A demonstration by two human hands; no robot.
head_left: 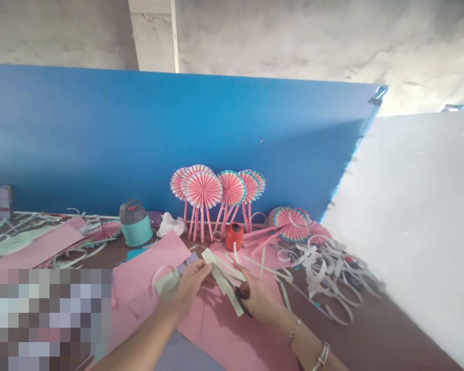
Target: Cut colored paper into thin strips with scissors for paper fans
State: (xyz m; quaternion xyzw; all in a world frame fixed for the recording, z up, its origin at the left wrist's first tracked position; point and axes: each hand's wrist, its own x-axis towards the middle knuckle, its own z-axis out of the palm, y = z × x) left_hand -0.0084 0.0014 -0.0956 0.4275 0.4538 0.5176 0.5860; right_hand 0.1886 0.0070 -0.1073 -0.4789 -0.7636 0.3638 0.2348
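Note:
My left hand [191,283] pinches the upper end of a pale green paper strip [227,288] between thumb and fingers. Dark-handled scissors [243,300] are in my right hand [261,298], against the lower part of that strip; the blades are mostly hidden, so I cannot tell how far apart they are. Beneath both hands lie pink paper sheets [212,322]. Several narrow pale offcuts [263,263] are scattered around the right hand. A red spool of thread [234,237] stands just beyond the hands.
Pleated pink paper fans [203,189] lean on the blue partition [232,118]; others [292,224] lie to the right. Curled white paper strips [328,273] heap up there. A teal, grey-lidded container [136,226] and a phone [2,202] stand left. The lower-left corner is pixelated.

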